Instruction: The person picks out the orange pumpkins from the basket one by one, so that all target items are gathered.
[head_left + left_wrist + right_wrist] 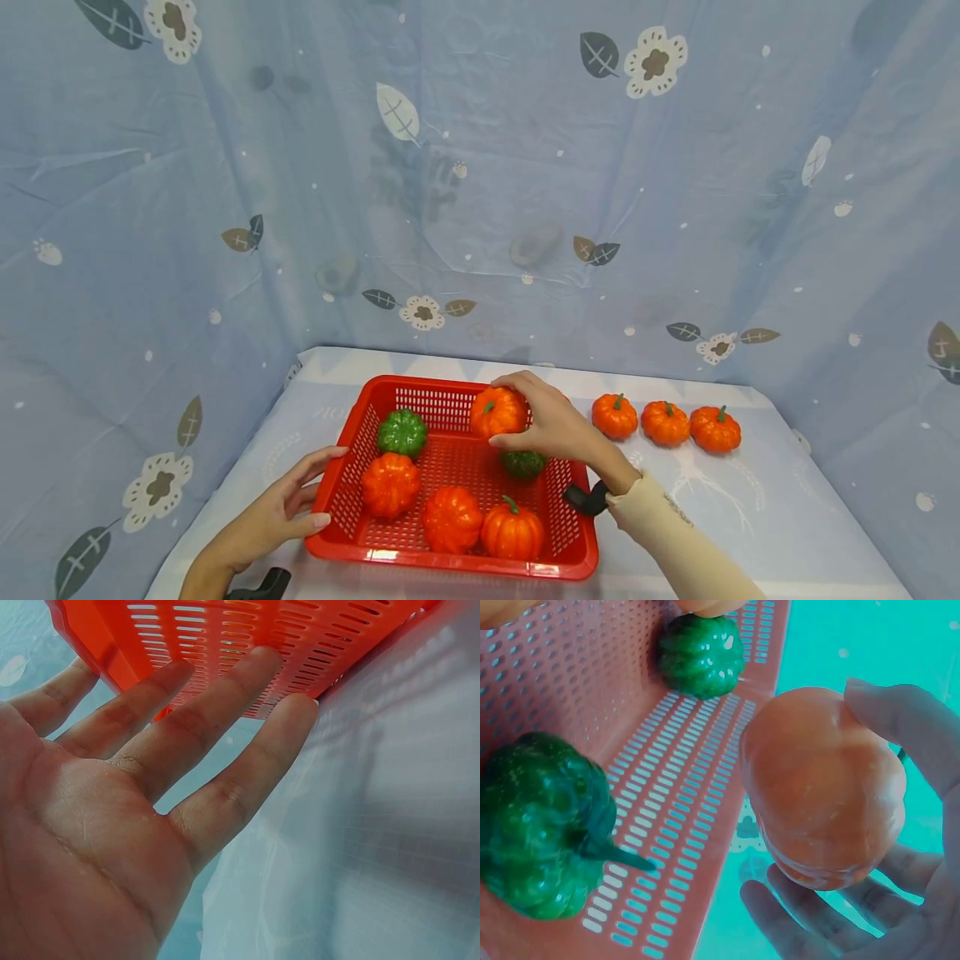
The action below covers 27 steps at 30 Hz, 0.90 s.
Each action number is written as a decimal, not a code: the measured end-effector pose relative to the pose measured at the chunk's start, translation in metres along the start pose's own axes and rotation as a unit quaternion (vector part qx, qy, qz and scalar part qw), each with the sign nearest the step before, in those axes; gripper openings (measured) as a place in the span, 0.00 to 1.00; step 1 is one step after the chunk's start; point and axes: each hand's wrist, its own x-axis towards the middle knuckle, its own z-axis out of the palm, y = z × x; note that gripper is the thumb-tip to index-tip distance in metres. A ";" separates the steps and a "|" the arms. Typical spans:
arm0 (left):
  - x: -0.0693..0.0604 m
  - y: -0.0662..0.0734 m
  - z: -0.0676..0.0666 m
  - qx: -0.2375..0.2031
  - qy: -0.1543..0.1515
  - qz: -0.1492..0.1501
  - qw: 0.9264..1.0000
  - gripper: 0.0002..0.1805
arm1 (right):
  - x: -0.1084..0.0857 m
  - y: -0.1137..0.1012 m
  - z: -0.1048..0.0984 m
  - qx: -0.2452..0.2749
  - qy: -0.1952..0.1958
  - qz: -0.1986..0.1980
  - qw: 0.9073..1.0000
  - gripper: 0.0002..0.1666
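Holding grip: the orange pumpkin (495, 417) is held between the right hand's (553, 423) thumb and fingers, above the basket.
Stem (489, 407): turned toward the head camera; no clear long axis is shown.
Green pumpkin (525, 467): seated just below the grip, partly covered by it.
Red basket (450, 566): spread below and leftward of the grip.
Three basketed pumpkins (512, 532): placed nearer the person than the grip.
Pumpkin row (665, 423): set rightward of the grip on the tabletop (667, 533).
Left hand (270, 512): emptied of objects, fingers spread at the basket's left side, farther from the held pumpkin.
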 end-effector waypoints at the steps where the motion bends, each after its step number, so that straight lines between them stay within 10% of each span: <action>1: 0.000 0.000 0.000 -0.001 -0.002 0.001 1.000 0.45 | -0.001 0.001 -0.001 0.001 0.002 0.001 1.000 0.43; 27: 0.000 0.003 -0.001 0.006 -0.005 -0.008 1.000 0.44 | -0.051 0.033 -0.025 0.078 0.078 0.047 0.993 0.46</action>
